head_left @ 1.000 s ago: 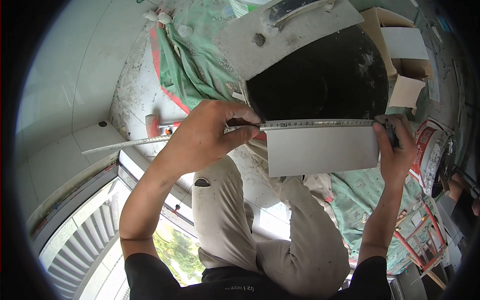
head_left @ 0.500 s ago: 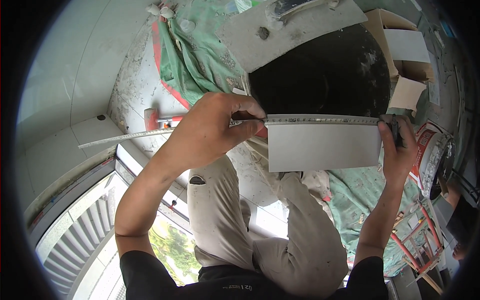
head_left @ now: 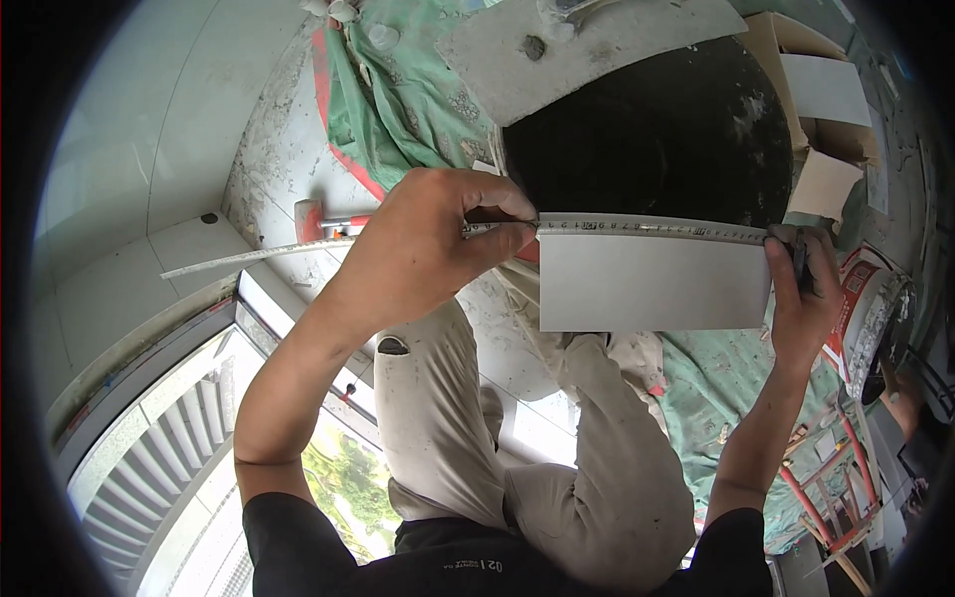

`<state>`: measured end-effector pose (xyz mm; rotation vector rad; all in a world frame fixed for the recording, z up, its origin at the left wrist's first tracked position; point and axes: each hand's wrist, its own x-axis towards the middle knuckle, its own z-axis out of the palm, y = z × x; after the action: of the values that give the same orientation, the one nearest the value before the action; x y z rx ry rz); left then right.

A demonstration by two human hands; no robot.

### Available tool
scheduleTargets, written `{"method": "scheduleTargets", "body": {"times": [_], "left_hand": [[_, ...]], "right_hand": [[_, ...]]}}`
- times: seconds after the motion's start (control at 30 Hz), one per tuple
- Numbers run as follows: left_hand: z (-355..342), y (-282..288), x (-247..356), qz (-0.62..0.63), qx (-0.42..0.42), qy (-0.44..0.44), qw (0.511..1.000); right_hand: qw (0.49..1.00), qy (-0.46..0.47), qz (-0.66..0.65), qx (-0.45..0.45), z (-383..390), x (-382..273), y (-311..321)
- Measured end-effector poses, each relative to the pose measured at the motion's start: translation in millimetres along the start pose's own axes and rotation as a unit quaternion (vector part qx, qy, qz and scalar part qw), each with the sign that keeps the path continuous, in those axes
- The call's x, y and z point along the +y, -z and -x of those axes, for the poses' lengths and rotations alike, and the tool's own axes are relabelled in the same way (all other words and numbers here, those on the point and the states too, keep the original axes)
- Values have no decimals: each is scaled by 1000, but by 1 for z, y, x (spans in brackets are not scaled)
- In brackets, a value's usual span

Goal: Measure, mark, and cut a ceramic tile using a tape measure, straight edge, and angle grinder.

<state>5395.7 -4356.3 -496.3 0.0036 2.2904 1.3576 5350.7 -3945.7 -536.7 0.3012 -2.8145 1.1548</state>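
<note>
A white rectangular tile [head_left: 652, 284] is held up in front of my knees. Along its far long edge runs a flexible tape measure blade [head_left: 647, 228], whose loose length curves away leftward past my forearm. My left hand [head_left: 423, 234] is closed, thumb and forefinger pinching the blade at the tile's left corner. At the opposite corner my right hand [head_left: 811, 294] grips the tile's edge and the tape's end. A small dark object [head_left: 800, 257] is also in the right fingers, too hidden to name.
A large black round surface [head_left: 647, 139] lies beyond the tile, partly under a grey, dirty board [head_left: 587, 60]. A red-headed mallet [head_left: 310, 219] rests at left near green sheeting [head_left: 398, 109]. Cardboard boxes [head_left: 826, 139] and a red-and-white bucket [head_left: 865, 308] are at right.
The tile and tape have turned slightly clockwise, their left end a little farther away. Both hands keep their grip. The whole view has shifted slightly.
</note>
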Motion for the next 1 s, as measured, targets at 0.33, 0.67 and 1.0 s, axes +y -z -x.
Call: {"method": "scheduleTargets", "body": {"times": [0.33,0.67,1.0], "left_hand": [[1,-3,-1,15,15,14,1000],[-3,-9,13,19,29,36,999],[-6,-19,7,75,41,63,994]], "right_hand": [[1000,2,4,14,0,-2,-3],[974,17,-155,166,14,-1,18],[989,15,-110,95,20,-15,25]]}}
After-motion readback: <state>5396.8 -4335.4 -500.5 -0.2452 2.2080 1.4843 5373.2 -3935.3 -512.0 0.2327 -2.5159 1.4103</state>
